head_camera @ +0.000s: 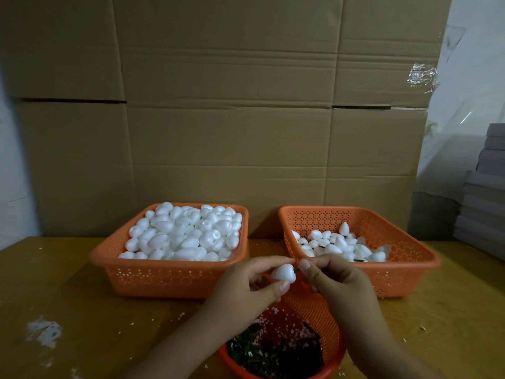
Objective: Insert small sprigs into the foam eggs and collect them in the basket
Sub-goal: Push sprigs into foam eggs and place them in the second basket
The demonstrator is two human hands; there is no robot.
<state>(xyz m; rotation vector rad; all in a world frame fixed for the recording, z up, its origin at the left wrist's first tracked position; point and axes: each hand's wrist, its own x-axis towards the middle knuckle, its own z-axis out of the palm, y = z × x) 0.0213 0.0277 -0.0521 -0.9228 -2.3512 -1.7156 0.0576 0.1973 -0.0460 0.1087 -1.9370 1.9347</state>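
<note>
My left hand (246,285) pinches a white foam egg (284,273) between thumb and fingers, above the near basket. My right hand (333,280) pinches a thin green sprig (296,270) whose tip meets the egg's right end. A round orange basket (328,324) close to me holds several dark green sprigs (273,354). The left orange basket (169,274) is heaped with plain foam eggs (185,233). In the right orange basket (404,272) lie several eggs with green sprigs (338,246).
Everything stands on a wooden table (82,310) dotted with white foam crumbs. A wall of cardboard boxes (218,105) rises right behind the baskets. Grey stacked sheets (483,192) stand at the far right.
</note>
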